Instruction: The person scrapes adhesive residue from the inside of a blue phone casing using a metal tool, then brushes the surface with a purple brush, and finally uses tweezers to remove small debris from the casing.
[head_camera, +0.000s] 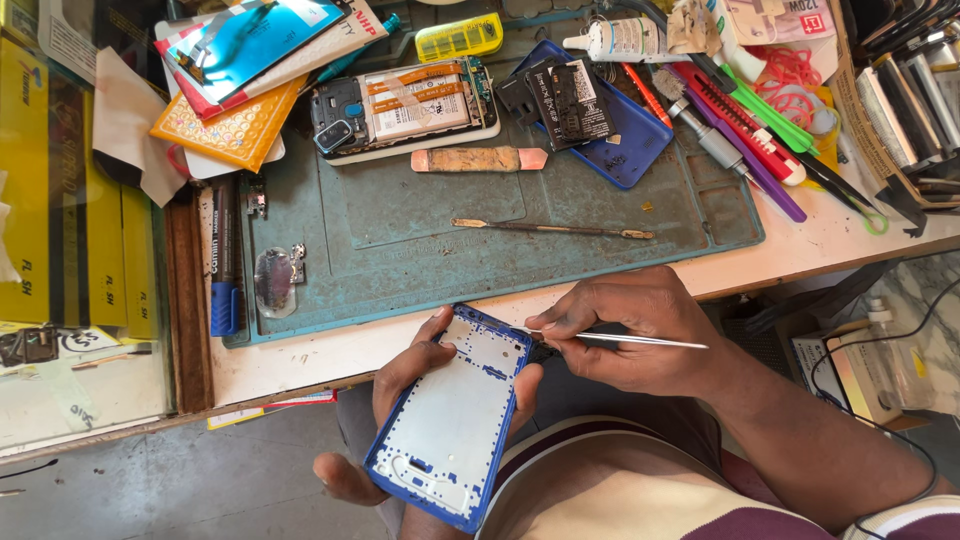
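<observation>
Blue phone frame (450, 420) cradled inside-up in left hand (400, 400), steadying it while right hand (630, 335) pinches metal tweezers (625, 340) at its edge.

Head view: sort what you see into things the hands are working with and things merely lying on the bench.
In use:
blue phone frame, held in left hand
tweezers, held in right hand

Lying about:
opened phone
metal spudger
blue marker
blue back cover
green work mat
yellow case
</observation>
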